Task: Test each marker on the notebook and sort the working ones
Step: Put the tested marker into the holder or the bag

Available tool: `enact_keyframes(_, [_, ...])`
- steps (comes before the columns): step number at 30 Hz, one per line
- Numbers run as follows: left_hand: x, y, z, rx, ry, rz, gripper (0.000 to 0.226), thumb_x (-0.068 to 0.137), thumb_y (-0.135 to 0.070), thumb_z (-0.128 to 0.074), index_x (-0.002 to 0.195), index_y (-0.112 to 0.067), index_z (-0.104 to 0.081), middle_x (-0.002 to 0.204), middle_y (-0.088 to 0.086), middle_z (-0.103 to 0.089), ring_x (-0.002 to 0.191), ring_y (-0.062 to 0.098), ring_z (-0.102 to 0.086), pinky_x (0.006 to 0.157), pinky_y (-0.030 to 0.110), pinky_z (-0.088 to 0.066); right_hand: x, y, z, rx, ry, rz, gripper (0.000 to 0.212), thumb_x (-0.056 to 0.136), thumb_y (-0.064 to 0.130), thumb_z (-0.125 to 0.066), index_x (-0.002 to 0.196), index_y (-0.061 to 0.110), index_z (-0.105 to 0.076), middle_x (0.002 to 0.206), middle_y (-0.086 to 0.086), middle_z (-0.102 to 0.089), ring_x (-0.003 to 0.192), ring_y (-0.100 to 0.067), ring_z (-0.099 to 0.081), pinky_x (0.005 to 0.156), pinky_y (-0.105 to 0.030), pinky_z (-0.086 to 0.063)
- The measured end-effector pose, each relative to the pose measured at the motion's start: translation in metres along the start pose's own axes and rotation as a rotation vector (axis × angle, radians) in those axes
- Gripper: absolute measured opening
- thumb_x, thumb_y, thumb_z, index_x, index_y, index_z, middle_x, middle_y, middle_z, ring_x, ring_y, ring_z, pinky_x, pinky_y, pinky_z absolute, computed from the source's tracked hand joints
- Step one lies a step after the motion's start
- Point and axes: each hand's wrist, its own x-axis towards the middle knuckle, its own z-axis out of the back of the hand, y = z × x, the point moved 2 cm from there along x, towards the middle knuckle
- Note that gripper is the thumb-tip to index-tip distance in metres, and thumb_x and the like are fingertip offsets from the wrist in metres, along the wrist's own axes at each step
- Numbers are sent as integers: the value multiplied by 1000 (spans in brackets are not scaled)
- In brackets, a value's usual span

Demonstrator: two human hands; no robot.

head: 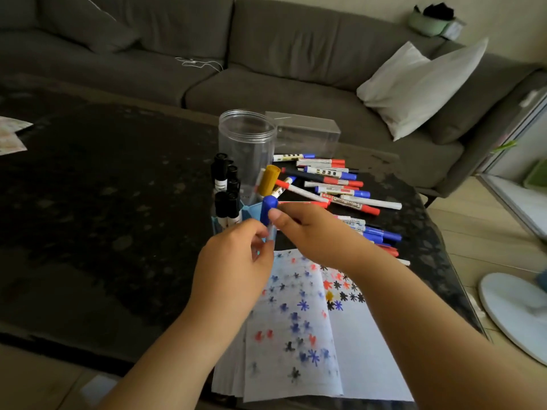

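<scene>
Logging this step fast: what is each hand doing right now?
Left hand: pinches the barrel of the blue-capped marker.
Right hand: grips the same marker just under its cap.

I'm facing a grey sofa with a white pillow on its right end. Dark mottled worktop in front of me. Light wood floor at right, dim daylight.

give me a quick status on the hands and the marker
Left hand pinches blue marker barrel, right hand grips its cap end. Marker held above notebook. Nothing in the way.
</scene>
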Motion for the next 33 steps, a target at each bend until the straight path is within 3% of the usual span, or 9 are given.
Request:
enact_keyframes(3, [-1,-4,-10,1,46,-14,9,80,-16,-70,89,-16,-68,73,-8,-64,63,10,-60,63,31,-54,-13,-26,13,133,-187,-49,30,99,34,-41,124,28,-57,90,19,-59,80,9,-56,66,-7,-44])
enact_keyframes(6, [-2,-9,-23,-25,122,-32,8,80,-15,-68,88,-16,-68,73,-8,-63,63,11,-58,64,31,-52,-34,-71,19,63,-348,-252,25,99,29,-44,121,29,-56,102,6,-62,78,-4,-58,59,-16,-48])
enact_keyframes(10, [0,-17,-46,-2,230,-54,6,82,-20,-66,88,-18,-66,77,-11,-61,67,8,-58,67,27,-50,-54,-122,24,-145,-431,-384,28,96,19,-51,123,16,-58,119,-4,-57,100,-16,-56,86,-27,-47])
enact_keyframes(14, [3,-26,-70,57,314,-47,10,85,-24,-62,94,-21,-65,78,-14,-56,75,6,-57,70,23,-48,-55,-150,27,-290,-386,-406,35,95,20,-53,130,19,-54,134,-4,-48,123,-24,-44,103,-37,-41])
enact_keyframes(18, [6,-34,-88,76,367,-47,15,87,-28,-59,101,-24,-63,85,-16,-55,80,2,-54,65,14,-42,-42,-162,30,-476,-241,-436,42,100,30,-38,142,27,-37,147,0,-35,133,-26,-30,110,-42,-24])
enact_keyframes(20, [7,-37,-94,101,387,-42,15,88,-29,-58,103,-26,-61,83,-17,-52,78,0,-51,59,6,-34,-36,-166,31,-516,-207,-445,42,101,31,-35,143,28,-35,146,0,-33,133,-25,-29,111,-42,-21])
enact_keyframes(29, [8,-39,-105,135,426,2,16,89,-31,-59,105,-27,-61,91,-15,-58,82,3,-55,68,18,-43,-32,-169,41,-541,-88,-385,35,97,39,-44,130,30,-45,136,1,-40,127,-23,-35,107,-42,-23])
enact_keyframes(33, [6,-39,-103,129,421,2,16,89,-30,-59,105,-27,-62,86,-18,-54,81,1,-55,63,13,-41,-32,-166,40,-612,-92,-317,32,98,38,-43,126,25,-49,129,0,-46,120,-21,-41,102,-38,-27])
